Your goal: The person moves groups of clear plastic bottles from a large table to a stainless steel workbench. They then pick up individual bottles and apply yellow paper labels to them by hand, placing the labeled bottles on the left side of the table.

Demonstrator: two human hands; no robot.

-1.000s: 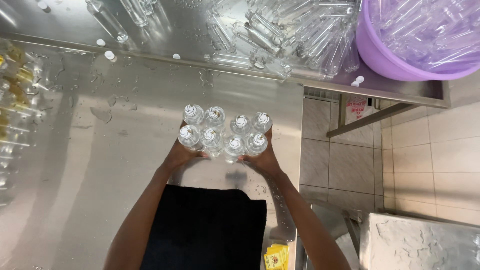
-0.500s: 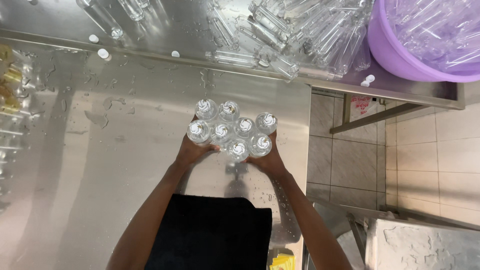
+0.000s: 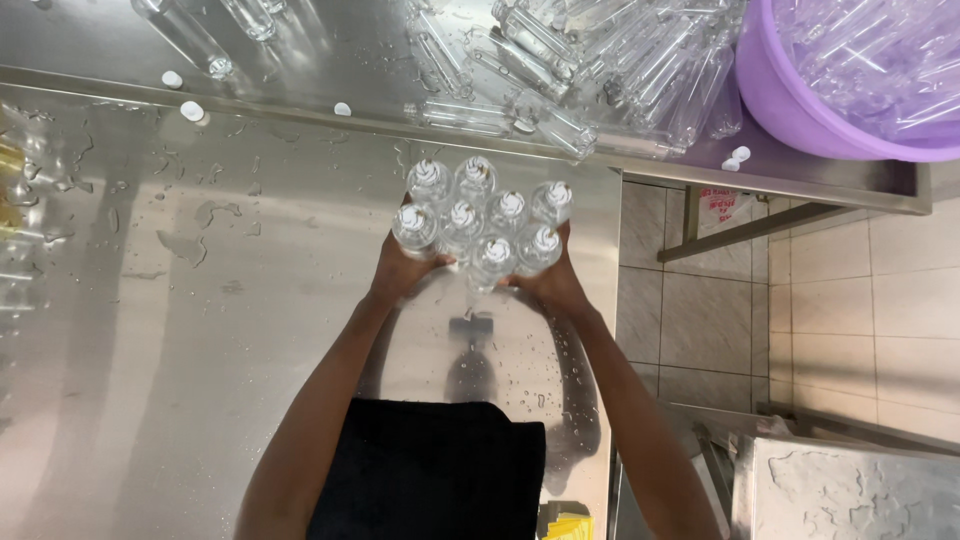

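A tight cluster of several clear capped bottles point(image 3: 482, 218) stands upright on the wet steel table point(image 3: 200, 330), seen from above. My left hand point(image 3: 400, 270) presses against the cluster's left side and my right hand point(image 3: 548, 283) against its right and near side, so both hands hold the group together. The white caps face the camera.
A raised steel shelf point(image 3: 330, 60) behind the table carries many empty clear bottles lying down and a few loose white caps point(image 3: 190, 110). A purple tub point(image 3: 800, 100) full of bottles sits at the top right. More bottles stand at the left edge. Tiled floor lies to the right.
Both hands have slid the cluster of bottles a little away from me, toward the shelf and slightly right.
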